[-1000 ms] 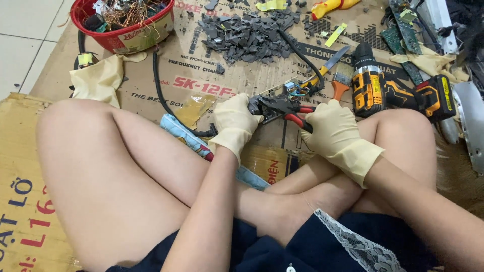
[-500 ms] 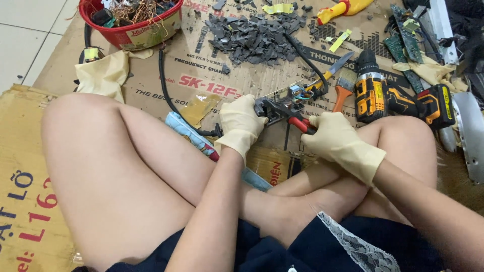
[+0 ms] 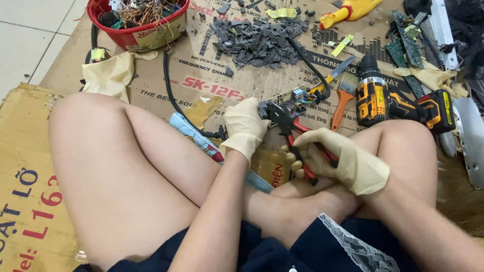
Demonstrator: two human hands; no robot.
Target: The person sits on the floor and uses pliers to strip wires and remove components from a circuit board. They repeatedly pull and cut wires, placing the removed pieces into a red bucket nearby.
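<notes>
— Both gloved hands have drifted lower since the earlier frame, the right hand [image 3: 335, 160] dropping toward the lap?

— Yes. It is clenched round the red handles of the pliers [image 3: 295, 136], whose dark steel head points to 11 o'clock.

— And the left hand [image 3: 245, 126]?

— Its fingers pinch a small wired component [image 3: 295, 98] at the plier tip, above the knees.

— Surroundings?

— Jagged grey plastic shards [image 3: 259, 40] at 12 o'clock; a blocky yellow-black drill [image 3: 383, 100] at 2 o'clock on printed cardboard [image 3: 166, 80].
</notes>
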